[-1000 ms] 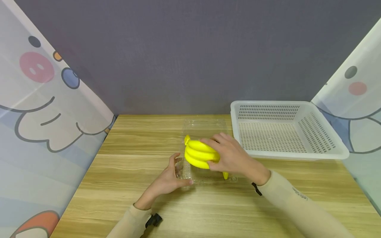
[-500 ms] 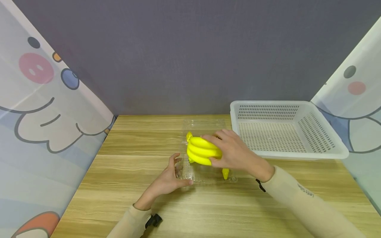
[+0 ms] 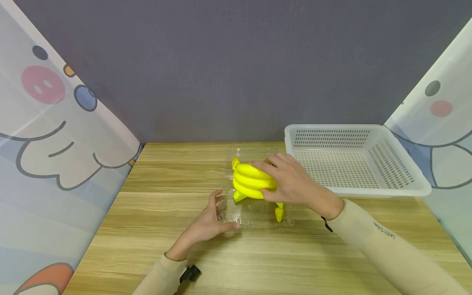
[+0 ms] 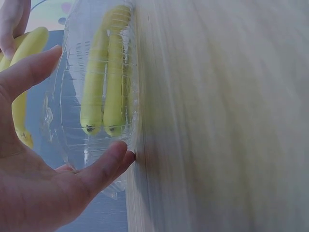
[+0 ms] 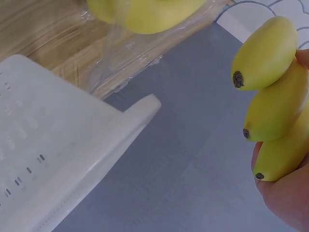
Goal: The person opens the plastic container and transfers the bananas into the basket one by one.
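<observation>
Beige sleeves point(image 3: 387, 241) are seen nearest, lettering being noted on the right one; black bands point(image 3: 189, 273) are worn below the wrists. A wood-grain bench point(image 3: 239, 262) is laid out beneath. The left hand point(image 3: 206, 223) is spread wide at the near-left corner of a clear plastic container point(image 3: 254, 224), its thumb placed at the near edge and its fingers at the left side. The container is supported on the bench. Inside it, a lower banana bunch point(image 4: 115, 87) is seen through the clear wall in the left wrist view; from the head, most of it is covered by an upper banana bunch point(image 3: 252, 180). The latter, yellow, three fruits counted, is gripped by the right hand point(image 3: 293, 180) between thumb and fingers. It is held above the container; three dark tips are recorded in the right wrist view. A white perforated basket point(image 3: 354, 192) is placed near the container, to its right. Cartoon-printed panels point(image 3: 55, 143) are set at both sides, and a dark grey wall point(image 3: 236, 69) is observed at the back.
</observation>
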Demonstrator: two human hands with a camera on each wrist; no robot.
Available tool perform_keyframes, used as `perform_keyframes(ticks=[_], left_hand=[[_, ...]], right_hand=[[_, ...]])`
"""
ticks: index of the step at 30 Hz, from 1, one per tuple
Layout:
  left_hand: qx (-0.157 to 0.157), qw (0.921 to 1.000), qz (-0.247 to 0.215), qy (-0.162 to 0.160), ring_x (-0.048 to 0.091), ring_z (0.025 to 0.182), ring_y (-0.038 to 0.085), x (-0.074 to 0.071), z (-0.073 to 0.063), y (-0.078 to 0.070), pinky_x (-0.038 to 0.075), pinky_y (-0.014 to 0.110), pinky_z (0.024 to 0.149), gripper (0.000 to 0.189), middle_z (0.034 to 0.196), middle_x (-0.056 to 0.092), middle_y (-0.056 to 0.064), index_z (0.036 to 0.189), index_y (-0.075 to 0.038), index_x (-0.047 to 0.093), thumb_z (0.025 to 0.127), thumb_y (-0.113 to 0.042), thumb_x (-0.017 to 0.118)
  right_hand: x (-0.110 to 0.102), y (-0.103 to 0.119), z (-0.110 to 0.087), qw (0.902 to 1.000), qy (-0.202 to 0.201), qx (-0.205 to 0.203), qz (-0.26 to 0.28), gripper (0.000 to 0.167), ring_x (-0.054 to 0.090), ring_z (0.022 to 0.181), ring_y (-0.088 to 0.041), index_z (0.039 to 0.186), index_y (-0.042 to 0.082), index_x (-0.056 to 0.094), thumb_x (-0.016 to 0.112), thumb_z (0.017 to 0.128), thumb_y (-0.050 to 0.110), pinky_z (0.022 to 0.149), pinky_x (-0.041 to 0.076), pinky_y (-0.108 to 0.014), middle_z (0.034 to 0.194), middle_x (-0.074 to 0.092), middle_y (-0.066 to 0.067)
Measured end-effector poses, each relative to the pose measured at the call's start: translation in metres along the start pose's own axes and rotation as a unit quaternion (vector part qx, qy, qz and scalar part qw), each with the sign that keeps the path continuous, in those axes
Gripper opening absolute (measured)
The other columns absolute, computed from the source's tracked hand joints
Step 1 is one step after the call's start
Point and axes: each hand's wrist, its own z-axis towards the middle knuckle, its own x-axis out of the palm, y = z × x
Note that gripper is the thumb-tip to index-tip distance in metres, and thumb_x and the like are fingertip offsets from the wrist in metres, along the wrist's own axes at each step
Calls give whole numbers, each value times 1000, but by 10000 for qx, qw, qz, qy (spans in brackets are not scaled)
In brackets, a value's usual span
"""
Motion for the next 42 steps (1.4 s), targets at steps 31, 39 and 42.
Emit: perform_keyframes(ticks=[31, 39, 42], left_hand=[[26, 10000, -34, -1, 45, 136, 46, -1, -1, -2, 45, 60, 104, 118, 162, 27, 22, 160, -11, 9, 77, -33, 90], [5, 10000, 46, -23, 48, 133, 43, -1, -2, -2, 47, 57, 101, 118, 162, 28, 20, 160, -12, 9, 77, -34, 90], [4, 10000, 34, -32, 50, 130, 40, -1, -2, -2, 48, 55, 99, 118, 162, 28, 19, 160, -12, 10, 77, -34, 90]], right_hand=[[-5, -22, -3, 9984, 333, 386, -255, 65, 51, 83, -25, 133, 8, 63, 75, 73, 28, 68, 41, -35, 99, 62, -9], [-6, -23, -4, 9980, 381, 430, -280, 64, 50, 81, -24, 133, 8, 63, 75, 73, 27, 68, 40, -35, 98, 62, -8], [-7, -25, -3, 9979, 357, 432, -315, 63, 50, 81, -25, 132, 7, 64, 76, 73, 26, 66, 40, -34, 98, 62, -9]])
